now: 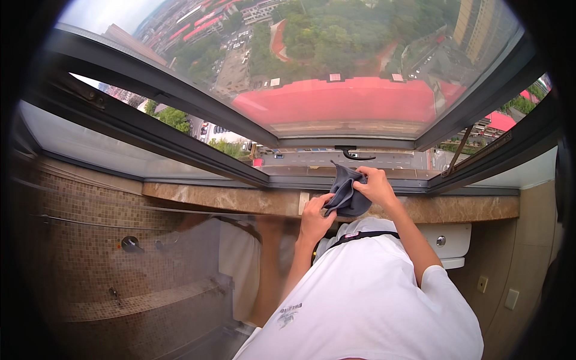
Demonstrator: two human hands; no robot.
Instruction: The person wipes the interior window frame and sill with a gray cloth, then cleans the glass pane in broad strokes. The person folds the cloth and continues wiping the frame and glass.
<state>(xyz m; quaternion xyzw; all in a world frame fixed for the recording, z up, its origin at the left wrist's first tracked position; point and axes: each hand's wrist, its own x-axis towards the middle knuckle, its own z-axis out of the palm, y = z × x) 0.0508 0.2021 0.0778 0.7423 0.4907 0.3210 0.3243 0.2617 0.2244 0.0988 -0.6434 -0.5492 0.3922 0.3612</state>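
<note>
A dark grey cloth (345, 193) is bunched between my two hands, above the brown marble windowsill (243, 198). My left hand (317, 218) grips its lower left edge with thumb and fingers. On its upper right side, my right hand (374, 183) pinches a fold. Just beyond the cloth is the lower rail of a dark window frame (306, 182). Past it, a window sash (346, 143) stands tilted outward, with a black handle (357, 155) on its bottom rail.
A white toilet tank (443, 240) with a round button sits under the sill at right. At left, a glass shower panel (193, 270) stands before mosaic-tiled walls, with a shower valve (130, 244). A metal stay arm (460, 150) spans the right side of the window opening, high above a street.
</note>
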